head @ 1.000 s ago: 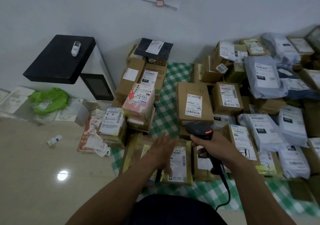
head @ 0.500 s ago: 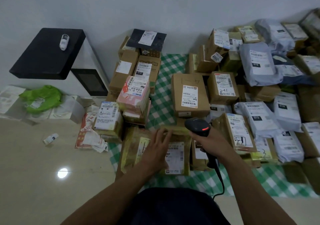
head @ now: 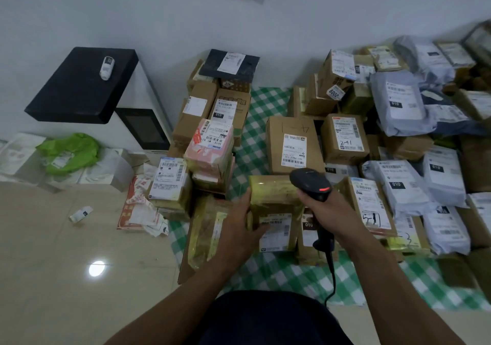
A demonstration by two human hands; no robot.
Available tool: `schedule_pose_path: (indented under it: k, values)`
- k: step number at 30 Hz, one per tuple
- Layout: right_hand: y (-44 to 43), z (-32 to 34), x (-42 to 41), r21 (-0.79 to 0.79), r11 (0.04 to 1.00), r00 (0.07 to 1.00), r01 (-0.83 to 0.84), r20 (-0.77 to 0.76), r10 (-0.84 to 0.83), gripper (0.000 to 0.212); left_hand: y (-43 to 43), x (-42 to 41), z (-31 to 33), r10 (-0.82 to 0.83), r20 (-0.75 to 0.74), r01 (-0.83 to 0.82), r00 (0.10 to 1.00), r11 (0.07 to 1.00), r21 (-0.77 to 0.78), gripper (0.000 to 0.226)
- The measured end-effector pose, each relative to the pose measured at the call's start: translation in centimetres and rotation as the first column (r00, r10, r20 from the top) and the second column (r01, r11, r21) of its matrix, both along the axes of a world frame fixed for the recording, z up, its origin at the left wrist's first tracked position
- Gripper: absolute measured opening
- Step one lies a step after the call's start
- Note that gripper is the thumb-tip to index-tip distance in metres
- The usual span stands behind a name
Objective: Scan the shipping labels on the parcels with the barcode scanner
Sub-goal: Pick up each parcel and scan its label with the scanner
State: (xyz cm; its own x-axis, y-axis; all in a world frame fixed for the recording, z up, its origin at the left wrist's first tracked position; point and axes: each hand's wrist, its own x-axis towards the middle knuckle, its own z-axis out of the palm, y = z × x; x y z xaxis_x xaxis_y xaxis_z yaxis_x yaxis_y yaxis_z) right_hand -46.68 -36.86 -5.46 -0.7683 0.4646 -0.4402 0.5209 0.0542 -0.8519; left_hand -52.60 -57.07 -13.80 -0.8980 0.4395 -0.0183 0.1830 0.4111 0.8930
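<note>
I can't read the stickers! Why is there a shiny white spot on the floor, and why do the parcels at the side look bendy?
Head view: the white spot is glare, probably a light mirrored in the glossy floor. Head view: the wide-angle lens curves the parcels at the right edge. Head view: dim light and slight blur soften the label on the taped parcel under the left hand.

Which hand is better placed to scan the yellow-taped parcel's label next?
Right: the right hand grips the black barcode scanner beside the yellow-taped cardboard parcel, while the left hand holds that parcel's edge.
</note>
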Motion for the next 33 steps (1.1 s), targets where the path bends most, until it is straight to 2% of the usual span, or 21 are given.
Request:
schedule_pose_path:
  k: [3, 4, 9, 12, 16, 21, 26, 33]
  values:
    - [1.2, 1.8, 0.0, -0.005, 0.998, 0.996, 0.058, -0.068, -0.058, 0.03, 0.9, -0.8, 1.2, -0.045, -0.283, 0.043, 0.958, 0.999, -0.012, 0.088]
    - [1.7, 2.5, -0.1, -0.009, 0.997, 0.993, 0.081, -0.088, -0.082, 0.032, 1.3, -1.1, 1.5, -0.078, -0.318, 0.08, 0.945, 0.997, -0.007, 0.094]
    - [3.9, 5.0, -0.5, -0.027, 0.988, 0.979, 0.15, -0.134, -0.153, 0.038, 2.8, -2.8, 4.1, -0.29, -0.162, 0.307, 0.943, 0.947, 0.093, 0.109]
    - [4.3, 5.9, -0.8, -0.082, 0.979, 0.965, 0.184, -0.175, -0.196, 0.038, 3.9, -3.8, 4.0, -0.262, -0.045, 0.266, 0.964, 0.952, 0.151, 0.112]
    - [4.2, 6.3, -0.5, -0.026, 0.978, 0.956, 0.207, -0.208, -0.208, 0.034, 5.3, -4.6, 4.1, -0.178, 0.049, 0.163, 0.983, 0.961, 0.221, 0.115]
    - [3.7, 7.5, 0.4, 0.016, 0.996, 0.988, 0.083, -0.131, -0.081, 0.022, 7.1, -6.8, 5.2, -0.035, 0.118, 0.006, 0.992, 0.972, 0.236, 0.123]
    - [3.2, 8.2, 0.8, 0.071, 0.996, 0.997, -0.061, -0.035, 0.063, 0.02, 8.9, -9.3, 6.6, 0.032, 0.073, -0.045, 0.997, 0.98, 0.195, 0.132]
    - [3.3, 8.5, 0.9, 0.07, 0.994, 0.995, -0.084, -0.04, 0.087, 0.025, 9.3, -10.4, 7.4, 0.073, -0.011, -0.071, 0.997, 0.988, 0.14, 0.128]
